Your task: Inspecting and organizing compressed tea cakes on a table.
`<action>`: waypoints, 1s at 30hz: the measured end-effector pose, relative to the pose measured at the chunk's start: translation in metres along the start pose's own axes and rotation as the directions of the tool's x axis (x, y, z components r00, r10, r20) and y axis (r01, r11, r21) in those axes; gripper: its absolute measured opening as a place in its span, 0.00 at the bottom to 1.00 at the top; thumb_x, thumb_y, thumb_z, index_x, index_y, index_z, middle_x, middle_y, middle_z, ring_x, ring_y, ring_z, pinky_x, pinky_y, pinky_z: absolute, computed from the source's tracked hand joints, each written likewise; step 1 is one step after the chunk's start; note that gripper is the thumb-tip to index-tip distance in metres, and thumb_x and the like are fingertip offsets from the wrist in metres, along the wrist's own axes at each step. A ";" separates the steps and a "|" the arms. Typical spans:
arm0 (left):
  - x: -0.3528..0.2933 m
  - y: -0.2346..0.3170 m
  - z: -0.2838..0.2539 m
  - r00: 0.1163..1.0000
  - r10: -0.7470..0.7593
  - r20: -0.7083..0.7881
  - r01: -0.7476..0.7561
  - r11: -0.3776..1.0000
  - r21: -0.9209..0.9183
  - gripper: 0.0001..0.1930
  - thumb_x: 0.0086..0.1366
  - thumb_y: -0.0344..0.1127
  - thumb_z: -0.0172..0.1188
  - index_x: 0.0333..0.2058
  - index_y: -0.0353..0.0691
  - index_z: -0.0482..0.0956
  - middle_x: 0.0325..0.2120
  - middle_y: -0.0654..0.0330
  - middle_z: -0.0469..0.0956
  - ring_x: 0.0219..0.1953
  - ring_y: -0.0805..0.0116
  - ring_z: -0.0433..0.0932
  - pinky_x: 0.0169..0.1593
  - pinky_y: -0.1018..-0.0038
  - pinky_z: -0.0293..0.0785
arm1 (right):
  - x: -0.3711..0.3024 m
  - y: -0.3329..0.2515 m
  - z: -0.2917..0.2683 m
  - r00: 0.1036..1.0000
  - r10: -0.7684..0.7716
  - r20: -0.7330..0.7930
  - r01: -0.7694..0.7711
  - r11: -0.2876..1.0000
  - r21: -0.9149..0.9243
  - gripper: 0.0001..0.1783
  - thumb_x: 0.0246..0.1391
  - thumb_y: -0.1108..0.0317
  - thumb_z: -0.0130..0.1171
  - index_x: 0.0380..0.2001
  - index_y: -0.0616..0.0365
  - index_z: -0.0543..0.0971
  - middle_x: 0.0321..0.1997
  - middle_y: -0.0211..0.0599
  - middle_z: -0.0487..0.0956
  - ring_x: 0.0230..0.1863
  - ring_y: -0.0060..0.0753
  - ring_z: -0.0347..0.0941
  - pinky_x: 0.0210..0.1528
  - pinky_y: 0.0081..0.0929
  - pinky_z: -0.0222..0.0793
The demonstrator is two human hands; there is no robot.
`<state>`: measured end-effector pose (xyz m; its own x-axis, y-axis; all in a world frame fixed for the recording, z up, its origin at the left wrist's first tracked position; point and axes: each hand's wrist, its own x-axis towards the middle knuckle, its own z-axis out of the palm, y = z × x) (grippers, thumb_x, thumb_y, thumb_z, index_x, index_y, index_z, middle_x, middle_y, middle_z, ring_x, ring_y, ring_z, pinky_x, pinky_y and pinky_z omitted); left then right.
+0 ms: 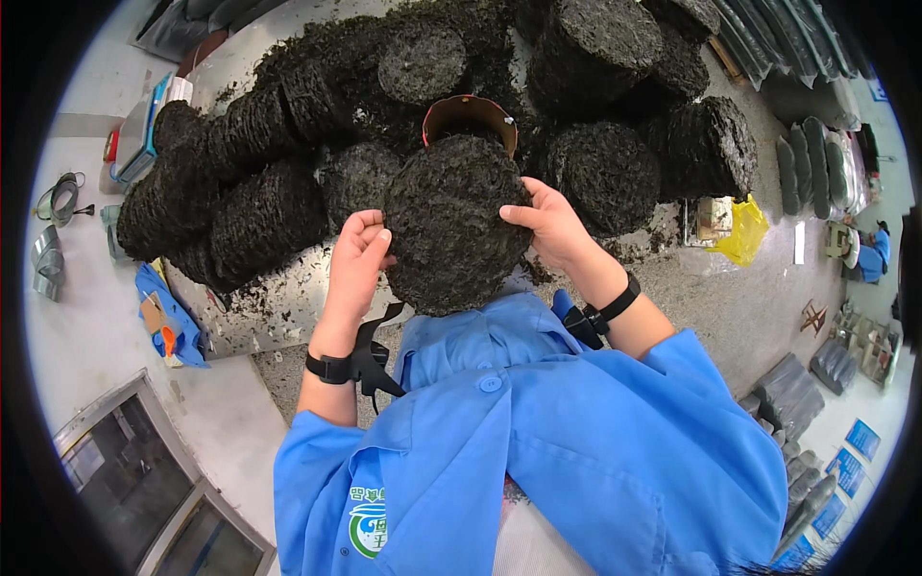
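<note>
Fingers of both hands are closed on one thing right now: a round, dark, seaweed-looking disc (456, 226). Left fingers (364, 223) pinch its left edge, right fingers (519, 215) have the upper right edge with the thumb over the face. So it's held up between the two hands, not set down yet. Can't tell if it's a single sheet or a few layers.

As for how far along things look, I'd say there's a good bit done. Off past the left fingers, ribbed stacks (267, 213) of the same stuff lie on their sides in rows, and just beyond the right fingers there's a fat round stack (605, 178) with another pile (711, 149) further out. Those look gathered up already, imo.

What looks unfinished: the disc itself, obviously, since it's in hand and on no stack. Straight ahead of the fingers, just past the disc's far edge, a reddish-rimmed round container (444, 113) pokes out; can't make out what's inside. Loose dark scraps (322, 50) are strewn over the worktop (233, 60) well ahead of the left fingers, so I'd guess that mess hasn't been dealt with.
</note>
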<state>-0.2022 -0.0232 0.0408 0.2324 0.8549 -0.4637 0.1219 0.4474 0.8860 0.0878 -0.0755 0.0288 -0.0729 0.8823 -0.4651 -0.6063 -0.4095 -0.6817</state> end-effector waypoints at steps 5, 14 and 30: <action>0.013 0.035 -0.016 0.997 -0.040 0.073 0.042 0.999 -0.022 0.20 0.76 0.46 0.49 0.53 0.34 0.72 0.38 0.58 0.80 0.39 0.69 0.80 0.44 0.70 0.82 | 0.000 -0.010 0.004 0.972 -0.231 -0.032 0.220 0.953 -0.208 0.25 0.57 0.82 0.61 0.58 0.66 0.71 0.54 0.38 0.78 0.55 0.27 0.74 0.60 0.29 0.71; 0.077 0.049 -0.138 0.949 0.143 -0.281 0.041 0.828 0.559 0.21 0.68 0.44 0.63 0.51 0.32 0.78 0.43 0.48 0.84 0.45 0.58 0.84 0.51 0.67 0.79 | 0.004 -0.014 0.021 0.954 -0.254 -0.162 0.252 0.967 -0.034 0.23 0.58 0.82 0.60 0.57 0.65 0.72 0.54 0.38 0.79 0.55 0.27 0.75 0.58 0.30 0.73; 0.004 0.163 -0.157 0.938 0.283 0.202 -0.334 0.893 0.300 0.25 0.78 0.52 0.43 0.50 0.35 0.79 0.38 0.57 0.82 0.38 0.71 0.81 0.42 0.77 0.76 | 0.007 -0.023 0.007 0.966 -0.233 -0.112 0.234 0.972 0.001 0.21 0.59 0.81 0.59 0.56 0.64 0.73 0.51 0.39 0.81 0.50 0.32 0.80 0.53 0.32 0.78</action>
<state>-0.3334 0.0944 0.1837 0.4470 0.8754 -0.1842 0.3212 0.0352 0.9464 0.0955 -0.0584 0.0452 0.1591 0.9217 -0.3537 -0.6071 -0.1912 -0.7713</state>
